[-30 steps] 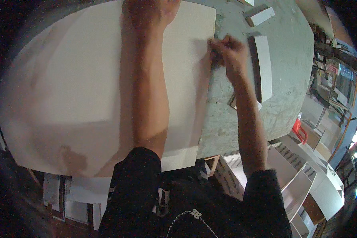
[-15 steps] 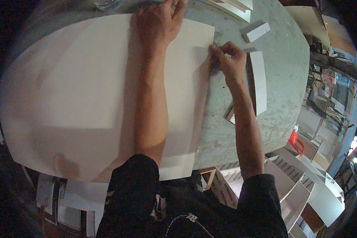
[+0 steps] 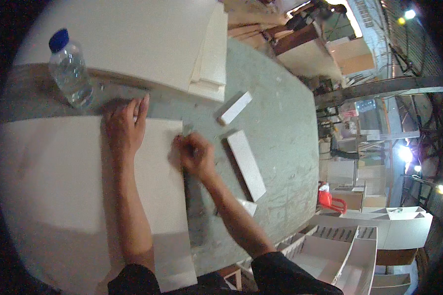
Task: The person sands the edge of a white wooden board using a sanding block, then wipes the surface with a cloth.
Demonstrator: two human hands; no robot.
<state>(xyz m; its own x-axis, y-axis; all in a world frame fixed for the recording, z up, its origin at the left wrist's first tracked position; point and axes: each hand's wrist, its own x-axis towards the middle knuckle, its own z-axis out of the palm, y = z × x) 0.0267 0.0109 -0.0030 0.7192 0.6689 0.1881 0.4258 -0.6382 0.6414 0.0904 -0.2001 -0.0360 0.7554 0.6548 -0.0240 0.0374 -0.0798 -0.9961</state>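
Note:
A large white panel (image 3: 59, 172) lies flat under my left forearm. My left hand (image 3: 126, 127) is at its far edge, the fingers bent over that edge and the thumb pointing away from me. Near the panel's far right corner, my right hand (image 3: 197, 155) is closed in a pinch against the right edge. Whatever is between those fingertips is too small and blurred to make out. Right of this hand lies a white strip of board (image 3: 247, 164), with a shorter white block (image 3: 235, 108) beyond it and another white piece (image 3: 247, 206) partly behind my right forearm.
A clear bottle with a blue cap (image 3: 71, 73) stands beyond the panel at the left. Stacked white boards (image 3: 147, 39) cover the far side of the grey-green table (image 3: 285, 142). White cabinet boxes (image 3: 325, 253) and a red object (image 3: 330, 200) are off its right side.
The view has tilted up, bringing the bottle and far boards into sight. My right hand stays pinched at the panel's right edge, now closer to the far corner. My left hand remains at the far edge.

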